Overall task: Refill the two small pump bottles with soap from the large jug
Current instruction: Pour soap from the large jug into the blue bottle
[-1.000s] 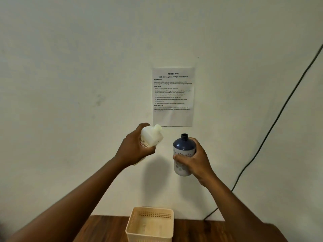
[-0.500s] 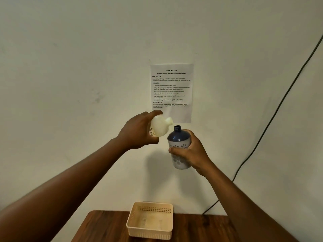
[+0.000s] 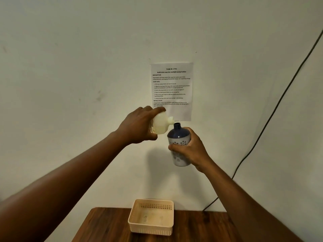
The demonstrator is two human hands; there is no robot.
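My left hand (image 3: 138, 125) grips a cream-white soap jug (image 3: 160, 124), tipped sideways with its spout pointing right. The spout sits just left of and level with the open neck of a small bottle (image 3: 178, 137), which has a dark blue shoulder and a pale body with flower marks. My right hand (image 3: 191, 149) holds this bottle upright around its middle, with no pump on it. Both are raised in front of the wall, well above the table. No soap stream is visible. A second small bottle is not in sight.
A cream plastic basket (image 3: 152, 229) stands on the brown wooden table (image 3: 108, 226) below, near the wall. A printed sheet (image 3: 172, 88) is stuck on the wall behind the hands. A black cable (image 3: 272, 116) runs down the wall at the right.
The jug has tipped further over and its spout has come to the small bottle's neck. Both hands have risen in the view and drawn closer together.
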